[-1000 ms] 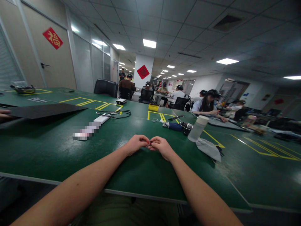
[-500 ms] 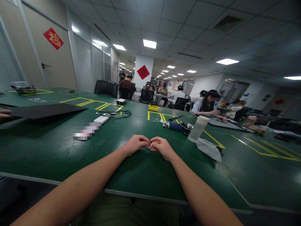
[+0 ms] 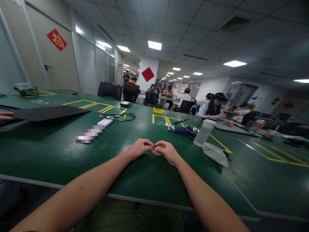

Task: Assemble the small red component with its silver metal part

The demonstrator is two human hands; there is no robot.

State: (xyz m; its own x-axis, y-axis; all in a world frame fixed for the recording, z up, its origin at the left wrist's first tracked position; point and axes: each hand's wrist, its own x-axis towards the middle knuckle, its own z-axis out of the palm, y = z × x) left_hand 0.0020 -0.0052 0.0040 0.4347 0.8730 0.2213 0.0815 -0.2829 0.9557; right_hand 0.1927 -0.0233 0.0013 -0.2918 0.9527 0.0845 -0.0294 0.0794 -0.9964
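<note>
My left hand (image 3: 140, 147) and my right hand (image 3: 166, 150) rest on the green table (image 3: 60, 151), fingertips meeting in the middle. Both are closed in a pinch on a tiny object (image 3: 154, 148) with a red spot; it is too small to name. A translucent plastic bottle (image 3: 203, 132) stands just beyond my right hand, with a grey cloth (image 3: 214, 153) lying beside it.
A white box (image 3: 105, 122) and black cables (image 3: 120, 116) lie farther back, a black sheet (image 3: 48, 113) at the left with another person's fingers (image 3: 5, 117) on it. A metal bowl (image 3: 192, 130) and yellow box (image 3: 157, 110) sit ahead. Several people work at far tables.
My hands stay pinched together in the same spot. The view has shifted very slightly.
</note>
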